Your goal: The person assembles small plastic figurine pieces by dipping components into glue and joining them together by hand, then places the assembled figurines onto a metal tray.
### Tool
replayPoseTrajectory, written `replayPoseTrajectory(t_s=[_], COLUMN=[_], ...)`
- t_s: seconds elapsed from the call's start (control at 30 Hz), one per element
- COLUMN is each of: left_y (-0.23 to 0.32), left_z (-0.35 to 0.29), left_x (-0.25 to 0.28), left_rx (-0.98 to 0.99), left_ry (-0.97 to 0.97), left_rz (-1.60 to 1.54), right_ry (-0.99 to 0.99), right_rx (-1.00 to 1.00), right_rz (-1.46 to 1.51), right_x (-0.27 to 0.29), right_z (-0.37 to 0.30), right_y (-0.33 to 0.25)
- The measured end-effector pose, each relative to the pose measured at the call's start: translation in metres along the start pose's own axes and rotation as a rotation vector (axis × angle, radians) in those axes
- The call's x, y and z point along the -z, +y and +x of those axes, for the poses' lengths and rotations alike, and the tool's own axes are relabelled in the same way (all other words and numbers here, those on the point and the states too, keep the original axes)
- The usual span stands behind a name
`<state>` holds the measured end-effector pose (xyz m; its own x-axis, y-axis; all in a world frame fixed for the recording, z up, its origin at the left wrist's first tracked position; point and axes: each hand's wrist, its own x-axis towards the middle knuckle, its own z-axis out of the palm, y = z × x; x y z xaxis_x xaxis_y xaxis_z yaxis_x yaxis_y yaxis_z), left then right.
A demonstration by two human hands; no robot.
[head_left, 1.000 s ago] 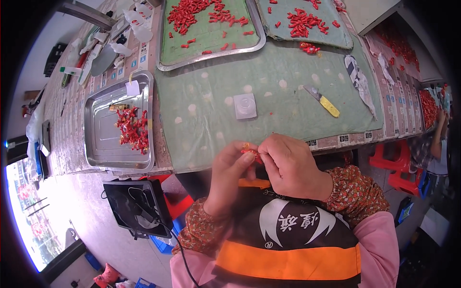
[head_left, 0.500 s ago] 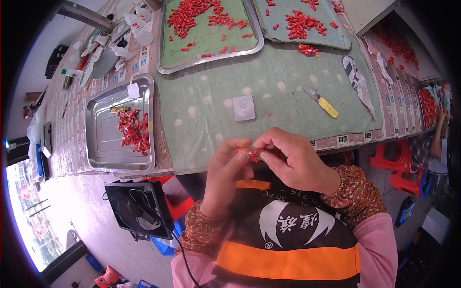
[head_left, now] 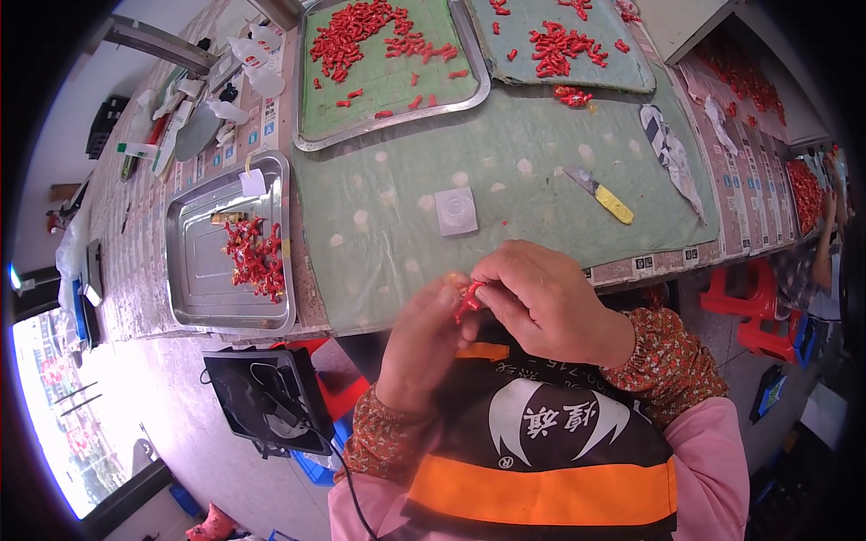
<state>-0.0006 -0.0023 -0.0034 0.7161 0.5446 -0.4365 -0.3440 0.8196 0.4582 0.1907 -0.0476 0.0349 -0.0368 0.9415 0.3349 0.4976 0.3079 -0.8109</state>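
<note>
Above my lap, at the table's front edge, my two hands meet around a small red figurine (head_left: 467, 302). My left hand (head_left: 419, 338) has its fingers closed on one side of it. From the other side my right hand (head_left: 550, 298) pinches it between thumb and forefinger. Something yellowish shows by the left fingertips, too small to make out. Beyond the hands a clear square piece with a round mark (head_left: 456, 211) lies on the green cloth (head_left: 388, 234). Farther right rests a knife with a yellow handle (head_left: 613, 204).
A metal tray (head_left: 194, 270) at left holds a pile of red and gold figurines (head_left: 254, 257). At the back, a larger tray (head_left: 388, 129) and a cloth-covered board (head_left: 622, 83) bear many red pieces. Plastic bottles (head_left: 264, 79) stand far left. Red stools (head_left: 744, 293) stand at right, near another person's arm (head_left: 823, 257).
The red figurine has been turned and now tilts downward between my fingers. My left hand has shifted slightly, and its fingers are blurred. The view has moved a little.
</note>
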Motion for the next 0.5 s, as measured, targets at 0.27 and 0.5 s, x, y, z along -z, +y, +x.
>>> replayPoseTrajectory(t_s=[0.27,0.5], left_y=[-0.006,-0.005], left_z=[0.001,0.000], left_x=[0.000,-0.007], left_rx=[-0.030,-0.016], left_ry=[0.002,0.079], left_rz=[0.001,0.088], right_ry=[0.038,0.098], right_rx=[0.031,0.067], right_rz=[-0.071,-0.116], right_x=[-0.006,-0.012], right_z=[-0.004,-0.008], right_y=[-0.001,-0.002])
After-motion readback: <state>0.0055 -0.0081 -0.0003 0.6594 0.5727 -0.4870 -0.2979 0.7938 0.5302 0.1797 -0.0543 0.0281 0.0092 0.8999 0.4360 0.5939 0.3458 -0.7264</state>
